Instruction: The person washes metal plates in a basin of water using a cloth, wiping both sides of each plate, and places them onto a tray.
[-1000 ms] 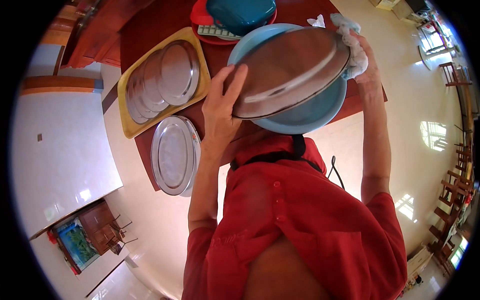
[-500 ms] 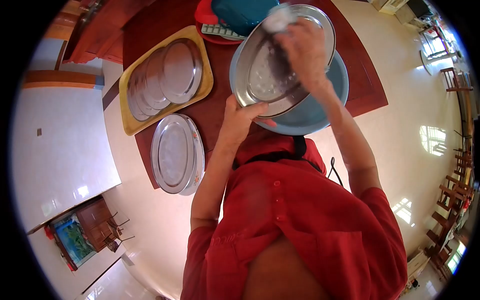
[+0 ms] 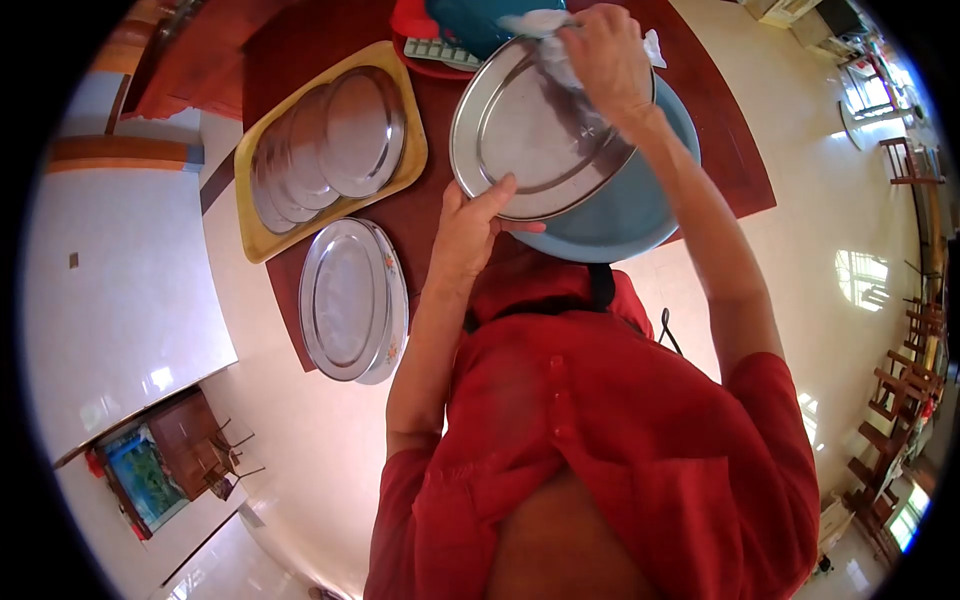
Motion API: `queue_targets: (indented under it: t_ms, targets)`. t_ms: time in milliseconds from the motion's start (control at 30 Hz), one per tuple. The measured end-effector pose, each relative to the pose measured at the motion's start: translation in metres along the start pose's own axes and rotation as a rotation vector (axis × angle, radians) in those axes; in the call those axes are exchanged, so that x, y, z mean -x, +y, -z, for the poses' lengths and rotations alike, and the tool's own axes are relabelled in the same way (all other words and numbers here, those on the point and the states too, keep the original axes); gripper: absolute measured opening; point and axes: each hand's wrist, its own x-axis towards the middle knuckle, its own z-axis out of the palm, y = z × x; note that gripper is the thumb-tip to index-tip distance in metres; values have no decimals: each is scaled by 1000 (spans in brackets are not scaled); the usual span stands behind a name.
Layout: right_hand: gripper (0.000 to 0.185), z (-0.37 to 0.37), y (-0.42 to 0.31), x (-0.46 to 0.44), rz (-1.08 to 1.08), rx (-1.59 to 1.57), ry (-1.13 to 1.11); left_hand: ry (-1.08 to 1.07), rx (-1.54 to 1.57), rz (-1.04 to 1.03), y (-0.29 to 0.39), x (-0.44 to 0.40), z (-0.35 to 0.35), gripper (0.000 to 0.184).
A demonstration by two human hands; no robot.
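Observation:
My left hand (image 3: 472, 228) grips the near rim of an oval metal platter (image 3: 520, 140), thumb on top and fingers beneath. The platter is held tilted over a blue-grey basin (image 3: 630, 215). My right hand (image 3: 610, 68) is closed on a white cloth (image 3: 553, 55) and presses it against the platter's far side; part of the cloth is hidden under the fingers. Left of my left hand, another oval metal platter (image 3: 345, 300) lies on a flower-patterned dish (image 3: 393, 330) at the table edge.
A yellow tray (image 3: 412, 185) holds several overlapping oval metal platters (image 3: 362, 130). Behind the basin are a teal container (image 3: 480, 25) and a red basin (image 3: 425, 65) with a pale green gridded item (image 3: 440, 52). All stand on a dark red table (image 3: 735, 175).
The platter has shifted slightly left and turned in my left hand. My right hand has moved up a little with the cloth, which is now spread wider across the platter's far edge.

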Motion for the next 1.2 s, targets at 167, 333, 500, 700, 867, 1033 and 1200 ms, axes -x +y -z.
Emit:
queue_targets:
  t_ms: [167,333,500,700,867,1033,1200]
  targets:
    - [25,15,22,19,-41,176,22,2,96,15,-7,-1,2,35]
    - [25,15,1,60,-115,-2,-238,-78,140,-1,-21,-11,7,37]
    - [23,32,-75,87,-29,-248,-389,-6,180,-34,-38,-22,9,43]
    - [18,41,-94,91,128,-300,-467,53,14,-59,-22,-12,25,51]
    - [15,30,-51,79,138,-50,-365,154,-22,-119,-9,-7,26,43]
    - [17,24,8,91,34,34,-360,209,-91,-148,9,6,39,35]
    - [15,37,9,97,21,52,-457,202,-185,-151,23,22,41,36]
